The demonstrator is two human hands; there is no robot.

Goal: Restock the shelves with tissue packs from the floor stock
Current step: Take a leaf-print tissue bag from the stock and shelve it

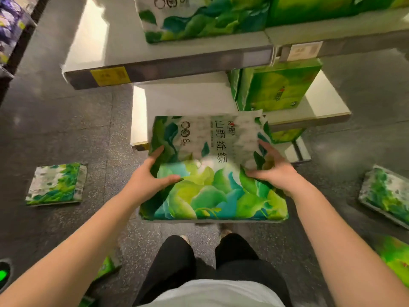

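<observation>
Speckled dark floor (66, 134) all round, black trousers (177, 262) and a white shirt hem (212, 293) at the bottom of the frame. Just above, mid-frame: big green leaf-print tissue pack (212, 173) held off the floor, flat side up, far edge near the front of the low shelf. Left hand (147, 176) clamped on the pack's left edge, thumb on top, fingers curled round the side. Right hand (271, 171) gripping the right side, fingers spread over crinkled wrapping. Flat on the floor, well apart: one small pack (55, 183) at left, another (385, 193) at right, more green wrapping at the lower right edge, partly cut off. Further up, low white shelf (183, 100) with a lime-green pack (276, 85) standing at its right. Upper frame: higher shelf (88, 41) with a yellow label (109, 76) on its front edge, carrying another leaf-print pack (199, 16).
</observation>
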